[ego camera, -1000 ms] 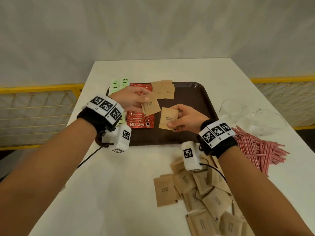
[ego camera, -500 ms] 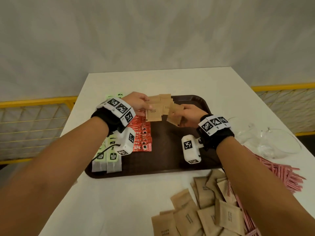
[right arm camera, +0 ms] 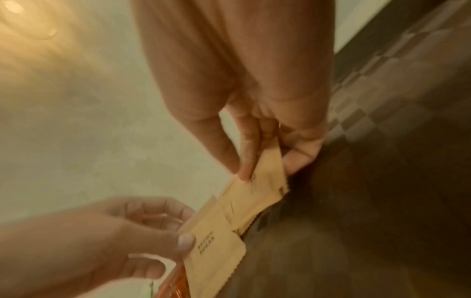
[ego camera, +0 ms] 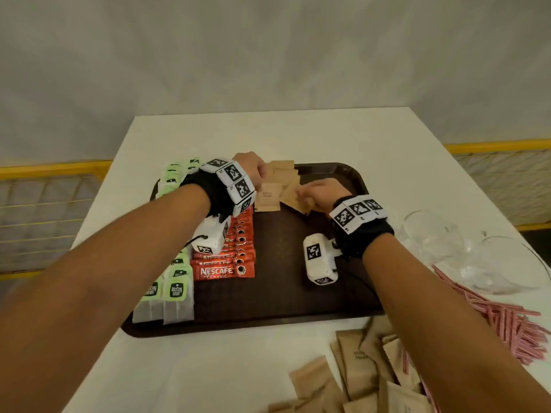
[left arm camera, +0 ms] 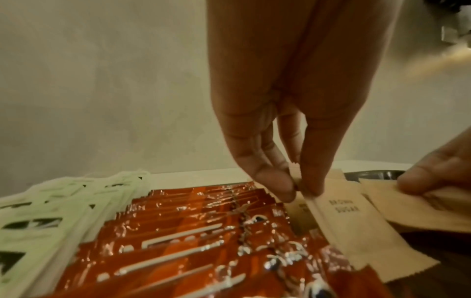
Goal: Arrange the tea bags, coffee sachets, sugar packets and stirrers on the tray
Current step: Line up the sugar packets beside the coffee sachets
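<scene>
Centrally, both hands work at the far end of the tray [ego camera: 351,180], each pinching one brown sugar packet. Left hand [ego camera: 250,169]: thumb & forefinger closed on the top edge of a packet [left arm camera: 356,225], which hangs just below the fingers, right beside the red coffee sachets [ego camera: 235,251]. Right hand [ego camera: 323,192]: fingers [right arm camera: 244,157] & thumb closed on a second packet [right arm camera: 262,185], held tilted, its far corner touching or overlapping the left packet. Beyond both sets of fingers lie a few sugar packets already placed [ego camera: 281,169]. Tea bags [ego camera: 176,293] sit in a row left of the sachets. Loose sugar packets [ego camera: 366,365] & pink stirrers [ego camera: 507,317] are still on the table [ego camera: 208,368], near the right forearm.

Risks (judged): the two packets meet at an angle, so lowering both at once could shove the placed ones askew or ride one packet up on the sachets. Thin paper pinched by one edge may swing & land crooked.

Vs. 0.5 s ago: hands stay over the same far tray area, packets lower & closer together; right packet now meets the left one. Vs. 1.0 s ago: hands have moved away from the body, towards the placed packets.
</scene>
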Tool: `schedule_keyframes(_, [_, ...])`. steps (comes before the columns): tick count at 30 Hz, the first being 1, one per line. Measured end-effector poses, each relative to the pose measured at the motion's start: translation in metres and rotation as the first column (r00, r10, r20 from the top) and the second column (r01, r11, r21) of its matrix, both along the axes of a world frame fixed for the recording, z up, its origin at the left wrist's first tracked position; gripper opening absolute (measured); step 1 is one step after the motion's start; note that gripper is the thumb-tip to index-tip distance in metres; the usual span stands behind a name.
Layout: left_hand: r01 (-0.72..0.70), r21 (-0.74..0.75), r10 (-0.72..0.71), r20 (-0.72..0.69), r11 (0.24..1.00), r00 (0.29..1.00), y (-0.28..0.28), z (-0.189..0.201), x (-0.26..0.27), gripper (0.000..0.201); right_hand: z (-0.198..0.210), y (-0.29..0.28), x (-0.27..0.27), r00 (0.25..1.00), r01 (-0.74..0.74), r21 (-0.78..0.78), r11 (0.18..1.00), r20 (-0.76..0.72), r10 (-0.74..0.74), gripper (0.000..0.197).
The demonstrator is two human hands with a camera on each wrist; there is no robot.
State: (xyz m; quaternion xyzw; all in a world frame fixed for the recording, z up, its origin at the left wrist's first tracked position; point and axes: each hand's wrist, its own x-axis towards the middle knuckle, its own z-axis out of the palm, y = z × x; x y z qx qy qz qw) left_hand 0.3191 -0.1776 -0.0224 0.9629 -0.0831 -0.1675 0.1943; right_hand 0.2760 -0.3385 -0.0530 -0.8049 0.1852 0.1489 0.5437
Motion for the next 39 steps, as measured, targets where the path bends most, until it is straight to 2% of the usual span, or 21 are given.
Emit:
schedule_keyframes(2, [0.009, 0.022, -0.009, -0.002, 1.000, 1.000, -0.002, -0.003, 0.003, 0.030, 0.001, 0.000, 0.001, 0.997, 0.013, -0.156, 0.988, 0.071, -0.002, 0.025])
schedule_keyframes(4, [0.021, 0.032, -0.021, -0.010, 0.999, 1.000, -0.003, -0.004, 0.005, 0.029, 0.000, 0.000, 0.003, 0.992, 0.042, -0.230, 0.972, 0.126, -0.013, 0.026])
schedule_keyframes(9, [0.035, 0.044, -0.033, -0.040, 0.998, 0.999, 0.003, -0.004, 0.009, 0.028, -0.007, 0.001, 0.009, 0.988, 0.070, -0.170, 0.983, 0.146, -0.045, 0.021])
schedule_keyframes(11, [0.030, 0.044, -0.028, -0.050, 0.999, 0.998, 0.004, -0.005, 0.010, 0.029, -0.009, 0.004, 0.009, 0.991, 0.080, -0.115, 0.990, 0.119, -0.067, 0.026])
schedule_keyframes(14, [0.026, 0.057, -0.023, -0.051, 0.998, 0.998, 0.003, -0.006, 0.010, 0.028, -0.013, 0.009, 0.011, 0.994, 0.080, -0.077, 0.994, 0.075, -0.075, 0.019])
schedule_keyframes(19, [0.063, 0.145, -0.065, 0.011, 0.987, 0.998, 0.000, -0.007, 0.006, 0.020, -0.013, 0.013, 0.018, 0.999, -0.007, -0.322, 0.947, 0.048, 0.024, 0.020])
schedule_keyframes(21, [0.079, 0.200, -0.093, 0.061, 0.977, 0.994, -0.002, -0.008, 0.004, 0.024, -0.012, 0.012, 0.019, 0.997, -0.065, -0.398, 0.915, 0.007, 0.073, 0.013])
schedule_keyframes(25, [0.133, 0.277, -0.163, 0.086, 0.952, 0.983, -0.005, -0.008, -0.004, 0.039, -0.012, 0.013, 0.021, 0.992, -0.129, -0.452, 0.883, -0.046, 0.122, 0.017])
schedule_keyframes(28, [0.200, 0.353, -0.235, 0.058, 0.914, 0.970, -0.004, -0.016, -0.012, 0.026, -0.012, 0.013, 0.022, 0.995, -0.101, -0.432, 0.896, -0.028, 0.098, 0.014])
schedule_keyframes(30, [0.213, 0.406, -0.248, 0.035, 0.889, 0.968, -0.005, -0.017, -0.012, 0.045, -0.011, 0.013, 0.023, 0.998, -0.053, -0.417, 0.908, 0.009, 0.063, 0.010])
schedule_keyframes(33, [0.216, 0.403, -0.245, 0.021, 0.889, 0.969, -0.005, -0.013, -0.011, 0.069, -0.011, 0.015, 0.027, 0.998, 0.012, -0.359, 0.933, 0.055, 0.008, 0.020])
schedule_keyframes(39, [0.162, 0.389, -0.197, 0.050, 0.907, 0.979, -0.008, -0.014, -0.015, 0.078, -0.013, 0.014, 0.031, 0.995, 0.052, -0.302, 0.952, 0.093, -0.025, 0.022])
